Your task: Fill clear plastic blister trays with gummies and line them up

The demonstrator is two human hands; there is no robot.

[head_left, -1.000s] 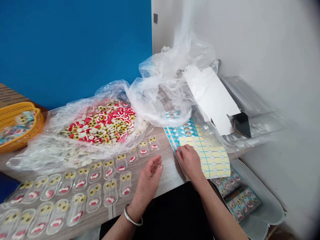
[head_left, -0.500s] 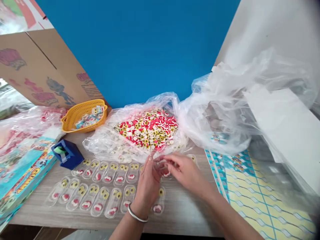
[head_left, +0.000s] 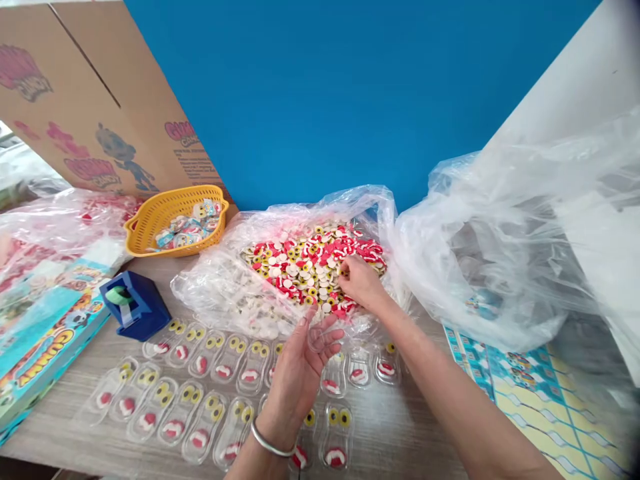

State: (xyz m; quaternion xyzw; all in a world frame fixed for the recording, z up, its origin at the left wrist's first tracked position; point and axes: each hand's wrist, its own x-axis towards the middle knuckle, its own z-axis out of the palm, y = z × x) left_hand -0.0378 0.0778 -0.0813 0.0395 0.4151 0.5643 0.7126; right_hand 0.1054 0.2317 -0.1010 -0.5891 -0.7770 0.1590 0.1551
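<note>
My left hand [head_left: 299, 370], a metal bangle at its wrist, is turned palm up above the rows. A small clear plastic tray [head_left: 317, 339] sits between its thumb and fingers. My right hand [head_left: 361, 281] reaches into a heap of gummy candies [head_left: 295, 267] in an open clear bag [head_left: 210, 287]. Its fingertips are pinched together among the pieces; what they grip is hidden. The heap mixes yellow eye shapes with red-and-white teeth shapes. Two rows of clear trays [head_left: 200, 433] lie on the table, most with eyes at the top and teeth below. My left arm covers some of them.
A blue tape dispenser [head_left: 137, 310] and a yellow basket [head_left: 173, 220] of wrapped sweets stand at the left. Beside them lie a printed box [head_left: 55, 347] and a cardboard carton [head_left: 115, 100]. Crumpled plastic [head_left: 480, 260] and printed sheets [head_left: 530, 400] fill the right side.
My right hand has left my left hand and moved up into the candy heap. The left hand's fingers have spread a little. The view has shifted, showing more of the trays.
</note>
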